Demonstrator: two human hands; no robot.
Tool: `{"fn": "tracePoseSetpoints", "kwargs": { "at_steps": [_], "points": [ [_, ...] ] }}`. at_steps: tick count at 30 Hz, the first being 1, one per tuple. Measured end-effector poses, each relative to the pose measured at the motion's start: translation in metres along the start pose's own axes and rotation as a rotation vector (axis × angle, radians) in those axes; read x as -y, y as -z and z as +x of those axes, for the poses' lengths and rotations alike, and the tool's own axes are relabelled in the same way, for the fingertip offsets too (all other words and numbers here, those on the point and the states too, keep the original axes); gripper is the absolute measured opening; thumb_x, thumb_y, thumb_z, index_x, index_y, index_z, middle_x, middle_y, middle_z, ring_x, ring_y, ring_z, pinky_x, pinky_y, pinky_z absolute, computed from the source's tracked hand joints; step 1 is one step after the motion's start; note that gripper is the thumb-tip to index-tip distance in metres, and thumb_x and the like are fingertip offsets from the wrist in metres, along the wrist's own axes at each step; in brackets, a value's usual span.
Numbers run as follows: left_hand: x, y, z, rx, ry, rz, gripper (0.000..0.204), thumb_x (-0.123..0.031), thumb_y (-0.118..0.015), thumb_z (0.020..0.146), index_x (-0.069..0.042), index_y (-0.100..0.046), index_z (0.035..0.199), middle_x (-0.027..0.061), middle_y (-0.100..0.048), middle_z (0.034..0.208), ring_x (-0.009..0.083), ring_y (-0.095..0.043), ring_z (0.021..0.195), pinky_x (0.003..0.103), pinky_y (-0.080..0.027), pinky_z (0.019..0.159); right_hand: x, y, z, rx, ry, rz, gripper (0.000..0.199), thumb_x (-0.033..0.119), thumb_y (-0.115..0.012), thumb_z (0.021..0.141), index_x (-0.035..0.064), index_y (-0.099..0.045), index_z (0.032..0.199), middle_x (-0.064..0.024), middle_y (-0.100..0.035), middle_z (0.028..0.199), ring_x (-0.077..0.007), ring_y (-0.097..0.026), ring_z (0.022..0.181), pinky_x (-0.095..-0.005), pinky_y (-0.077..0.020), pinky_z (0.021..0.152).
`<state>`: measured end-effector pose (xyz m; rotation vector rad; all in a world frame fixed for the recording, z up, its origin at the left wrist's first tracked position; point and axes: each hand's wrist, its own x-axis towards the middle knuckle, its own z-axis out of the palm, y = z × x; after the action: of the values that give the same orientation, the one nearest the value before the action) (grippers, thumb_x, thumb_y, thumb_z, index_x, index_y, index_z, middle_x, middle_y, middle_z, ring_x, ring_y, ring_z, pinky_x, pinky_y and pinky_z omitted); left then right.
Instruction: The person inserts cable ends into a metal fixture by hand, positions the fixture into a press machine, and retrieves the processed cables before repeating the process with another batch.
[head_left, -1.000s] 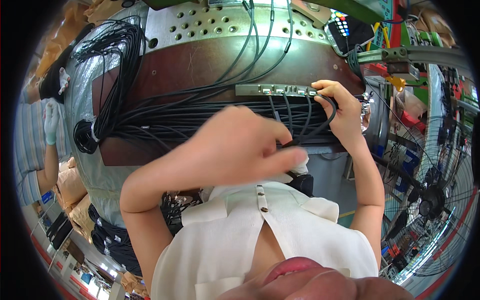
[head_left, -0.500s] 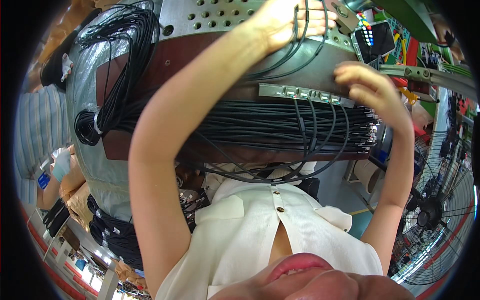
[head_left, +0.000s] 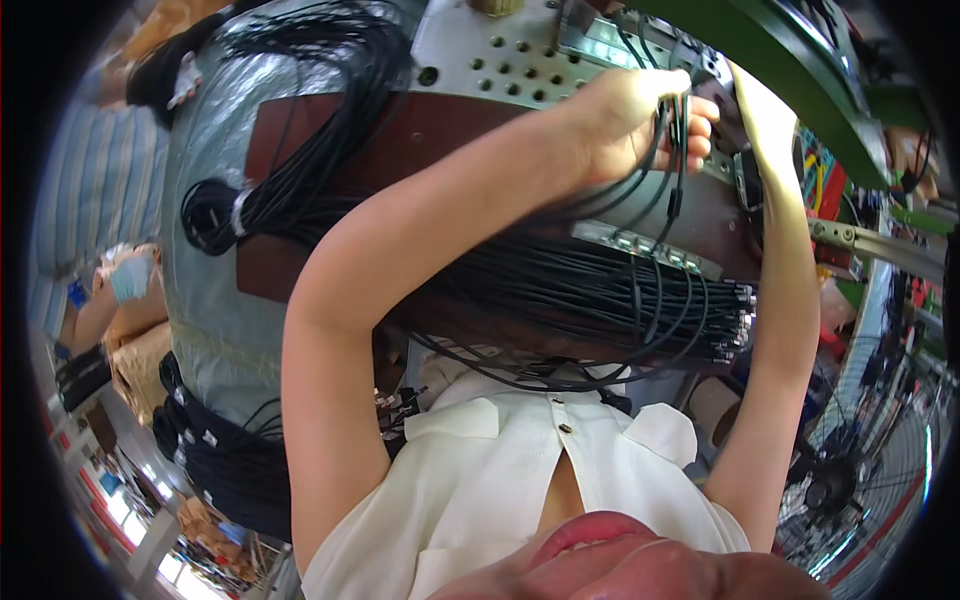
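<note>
My left hand [head_left: 640, 125] is closed round several thin black cables [head_left: 672, 190], its fingers curled below the perforated metal plate [head_left: 490, 78]. The cables run up from it toward the machine and down past a metal strip holder [head_left: 650, 250]. Small connectors sit in slots along that holder, with black leads hanging from it toward me. My right hand [head_left: 765, 105] reaches up at the far right beside a green machine beam [head_left: 770, 60]; its fingers are hidden. A thick bundle of black cables [head_left: 570, 300] lies nearest me on the dark red board [head_left: 290, 130], metal plug ends pointing right.
A white tie [head_left: 238, 212] gathers the cables at the left, near a silvery sheet [head_left: 215, 310]. More black cables [head_left: 230, 460] hang at lower left. A person in striped clothing [head_left: 90, 190] is at the far left. A fan [head_left: 830, 485] stands at lower right.
My left hand has come down and right, its fingers now curled on the cables. My right hand has moved up beside the green beam. The whole view has shifted.
</note>
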<state>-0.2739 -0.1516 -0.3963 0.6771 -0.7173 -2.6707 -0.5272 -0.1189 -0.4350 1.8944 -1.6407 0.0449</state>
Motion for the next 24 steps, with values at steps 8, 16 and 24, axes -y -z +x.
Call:
{"fn": "tracePoseSetpoints", "kwargs": {
  "at_steps": [8, 16, 24],
  "points": [
    [0.044, -0.011, -0.081, 0.034, 0.198, 0.081, 0.026, -0.026, -0.047, 0.096, -0.009, -0.051, 0.077, -0.0034, -0.034, 0.054, 0.0085, -0.029, 0.045, 0.027, -0.024, 0.041, 0.075, 0.055, -0.024, 0.105, -0.536, 1.08, 0.023, 0.026, -0.061, 0.092, 0.0035, -0.064, 0.094, 0.0016, -0.052, 0.067, -0.0032, -0.044, 0.059, -0.0202, -0.0345, 0.051],
    [-0.166, 0.159, -0.161, -0.539, -1.226, 0.425, 0.023, -0.021, -0.046, 0.101, -0.005, -0.061, 0.091, 0.0024, -0.058, 0.066, 0.0142, -0.054, 0.051, 0.032, -0.05, 0.052, 0.093, 0.079, -0.052, 0.131, -0.05, 0.641, 0.036, 0.02, -0.073, 0.078, 0.0065, -0.062, 0.11, -0.0122, -0.062, 0.105, -0.0316, -0.06, 0.097, -0.0376, -0.0476, 0.084],
    [-0.088, 0.128, -0.145, -0.815, -0.553, 1.328, 0.037, -0.03, -0.043, 0.099, -0.001, -0.066, 0.106, 0.0112, -0.071, 0.085, 0.017, -0.067, 0.074, 0.029, -0.052, 0.063, 0.107, 0.135, -0.113, 0.261, -0.171, 0.953, 0.025, 0.008, -0.07, 0.077, 0.004, -0.067, 0.101, -0.0095, -0.062, 0.094, -0.0278, -0.059, 0.087, -0.0377, -0.0476, 0.076]
  ]
}}
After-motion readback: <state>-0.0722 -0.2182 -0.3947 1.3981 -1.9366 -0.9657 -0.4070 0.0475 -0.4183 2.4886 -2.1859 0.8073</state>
